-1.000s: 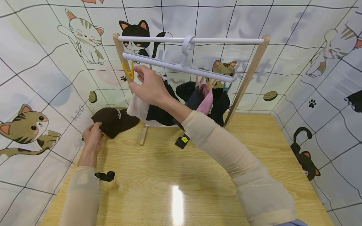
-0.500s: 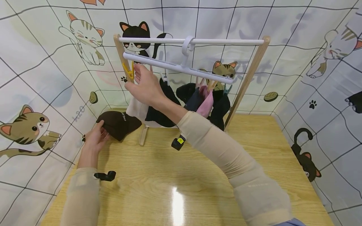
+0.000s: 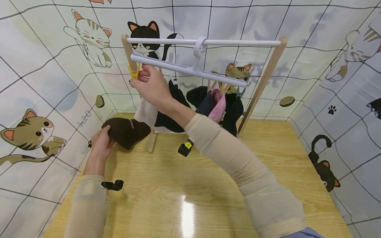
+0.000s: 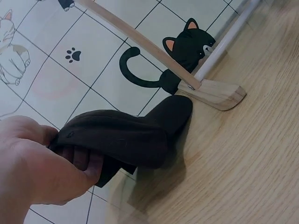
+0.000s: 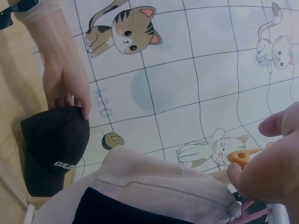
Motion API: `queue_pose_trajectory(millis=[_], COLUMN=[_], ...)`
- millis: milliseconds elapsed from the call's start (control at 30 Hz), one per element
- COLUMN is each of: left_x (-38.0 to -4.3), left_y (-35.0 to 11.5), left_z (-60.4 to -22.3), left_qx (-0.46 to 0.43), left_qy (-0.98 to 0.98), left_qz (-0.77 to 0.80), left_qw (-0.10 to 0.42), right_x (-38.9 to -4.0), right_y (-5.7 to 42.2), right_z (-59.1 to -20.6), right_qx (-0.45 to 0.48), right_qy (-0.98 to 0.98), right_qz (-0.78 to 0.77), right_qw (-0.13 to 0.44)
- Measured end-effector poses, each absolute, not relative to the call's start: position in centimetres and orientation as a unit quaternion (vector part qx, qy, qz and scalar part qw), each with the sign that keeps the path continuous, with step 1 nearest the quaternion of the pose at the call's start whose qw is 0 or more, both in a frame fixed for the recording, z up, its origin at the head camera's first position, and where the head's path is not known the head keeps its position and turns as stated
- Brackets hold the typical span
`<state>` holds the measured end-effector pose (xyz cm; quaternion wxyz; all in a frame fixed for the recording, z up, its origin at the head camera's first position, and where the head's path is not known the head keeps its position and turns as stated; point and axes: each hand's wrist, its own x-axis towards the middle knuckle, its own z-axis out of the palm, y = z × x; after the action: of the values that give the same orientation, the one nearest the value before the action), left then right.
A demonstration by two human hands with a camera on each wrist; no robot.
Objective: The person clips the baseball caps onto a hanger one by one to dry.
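Note:
In the head view my left hand (image 3: 102, 142) grips a dark brown baseball cap (image 3: 126, 132) by its rear edge, thumb outside, fingers inside the crown. The left wrist view shows that cap (image 4: 121, 135) tilted just over the table, visor pointing away. At the left end of a pale lilac hanger (image 3: 166, 66), my right hand (image 3: 153, 87) pinches a yellow clothespin (image 3: 134, 72). In the right wrist view the thumb touches the clothespin (image 5: 239, 157); one finger stands apart and the others are hidden. White cloth (image 3: 145, 111) and black cloth (image 3: 166, 121) hang below the right hand.
The hanger hooks over a white rod (image 3: 238, 43) on a wooden-legged rack (image 3: 265, 76). More clothespins hold a pink cloth (image 3: 218, 107) and dark cloths (image 3: 232, 112) at its right. A cat-print tiled backdrop (image 3: 190, 19) surrounds the wooden table (image 3: 154, 185).
My left hand has shifted slightly right with the cap, which has turned a little. My right hand stays near the yellow clothespin, which has turned so its two arms show spread.

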<state>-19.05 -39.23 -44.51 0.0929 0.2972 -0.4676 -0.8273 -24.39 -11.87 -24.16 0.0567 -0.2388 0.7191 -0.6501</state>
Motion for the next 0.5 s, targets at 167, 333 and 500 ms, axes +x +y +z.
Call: queue_pose_trajectory(millis=[167, 333, 500], left_x=[-19.1, -19.1, -18.9], left_y=[-38.6, -38.2, -37.5], left_z=[-44.3, -44.4, -44.0], left_qx=[0.323, 0.338, 0.306], left_qy=[-0.535, -0.618, -0.675], left_qz=[-0.77, -0.684, -0.623], left_qw=[0.132, 0.188, 0.248], right_x=[-24.4, -24.2, -23.9], right_y=[-11.7, -11.5, -11.5], right_z=[-24.2, -24.2, -24.1], right_qx=[-0.242, -0.246, -0.241], right_qy=[0.687, 0.655, 0.636], right_qz=[-0.683, -0.713, -0.731], right_qw=[0.056, 0.056, 0.047])
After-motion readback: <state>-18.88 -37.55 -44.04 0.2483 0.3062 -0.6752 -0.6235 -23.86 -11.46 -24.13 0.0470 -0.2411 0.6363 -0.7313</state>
